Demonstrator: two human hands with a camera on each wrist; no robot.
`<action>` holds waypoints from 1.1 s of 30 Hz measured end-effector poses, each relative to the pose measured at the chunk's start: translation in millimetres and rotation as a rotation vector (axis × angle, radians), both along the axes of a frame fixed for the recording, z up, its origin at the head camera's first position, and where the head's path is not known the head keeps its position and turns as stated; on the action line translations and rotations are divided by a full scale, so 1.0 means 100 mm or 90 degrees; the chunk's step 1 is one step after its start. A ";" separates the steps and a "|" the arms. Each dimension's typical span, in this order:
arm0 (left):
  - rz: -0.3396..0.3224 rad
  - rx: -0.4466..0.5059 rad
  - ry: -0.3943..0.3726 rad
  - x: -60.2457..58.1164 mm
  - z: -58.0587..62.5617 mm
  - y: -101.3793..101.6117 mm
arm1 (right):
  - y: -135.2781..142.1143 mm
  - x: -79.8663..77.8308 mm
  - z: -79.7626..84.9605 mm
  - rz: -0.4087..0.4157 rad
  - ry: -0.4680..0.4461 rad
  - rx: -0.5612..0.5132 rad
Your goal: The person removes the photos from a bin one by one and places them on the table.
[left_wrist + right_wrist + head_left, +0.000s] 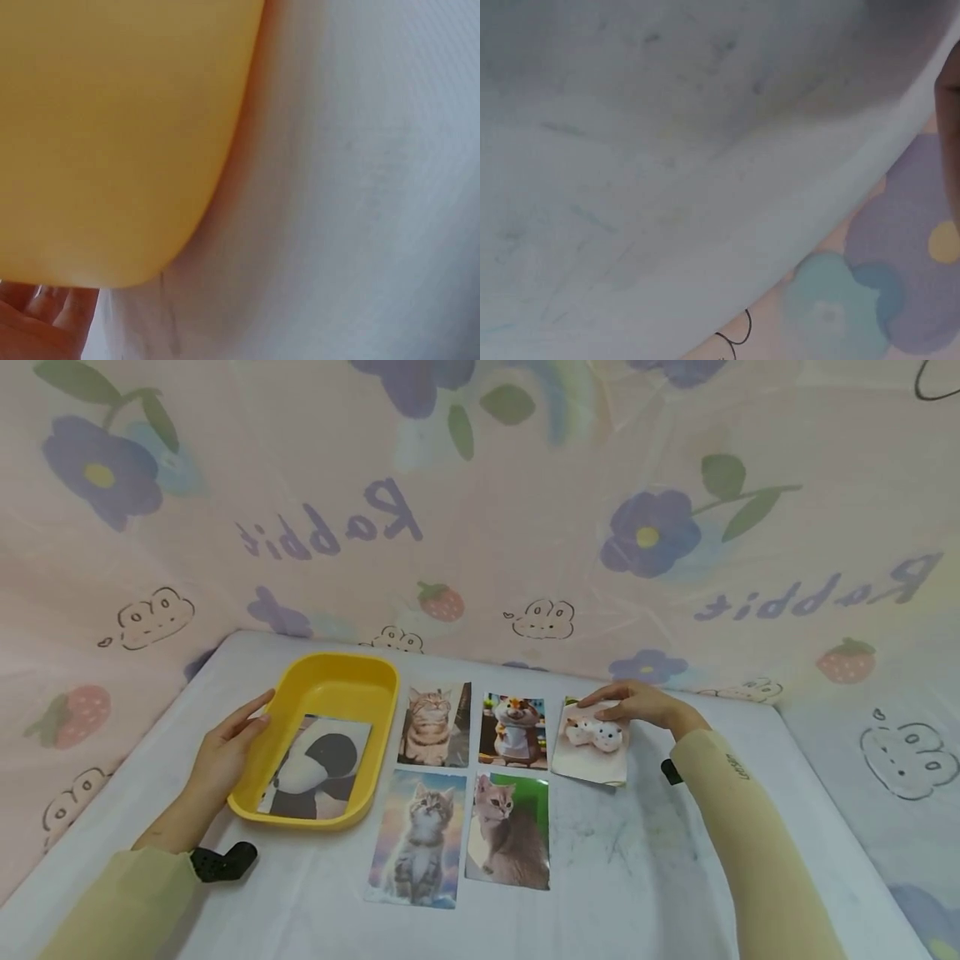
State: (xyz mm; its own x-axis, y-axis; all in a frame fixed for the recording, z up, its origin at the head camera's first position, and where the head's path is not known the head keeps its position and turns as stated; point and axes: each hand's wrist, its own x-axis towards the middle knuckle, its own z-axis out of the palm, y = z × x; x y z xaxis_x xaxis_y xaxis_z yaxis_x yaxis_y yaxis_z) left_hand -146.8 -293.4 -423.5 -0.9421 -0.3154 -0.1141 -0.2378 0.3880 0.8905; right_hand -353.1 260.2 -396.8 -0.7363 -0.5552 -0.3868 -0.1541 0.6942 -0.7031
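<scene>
In the head view my left hand [221, 756] holds the left rim of a yellow tray [386, 693]. A picture card [318, 768] with a large black-and-white patch lies inside the tray. The left wrist view shows fingers [71, 315] against the tray's outer side. My right hand [645, 703] pinches the upper edge of a card with two white, round animals [592, 756]. A sliver of green shows at that card's top edge. To its left lie a card of an animal in an apron [513, 735] and an orange cat card [433, 735].
In the nearer row are a grey kitten card [420, 847] and a brown cat card with green background [510, 839]. They lie on a white, smudged tabletop [622, 877]. A patterned cloth [510, 543] rises behind the table and along its sides.
</scene>
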 end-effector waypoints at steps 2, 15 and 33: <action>0.002 -0.008 0.001 0.00 0.00 0.00 | 0.00 -0.02 -0.02 0.007 0.016 0.009; 0.017 0.027 -0.013 -0.02 -0.02 0.03 | -0.11 -0.11 -0.15 -0.025 0.103 -0.019; 0.009 0.022 0.000 -0.01 -0.01 0.01 | -0.21 0.07 -0.10 -0.079 0.059 -0.210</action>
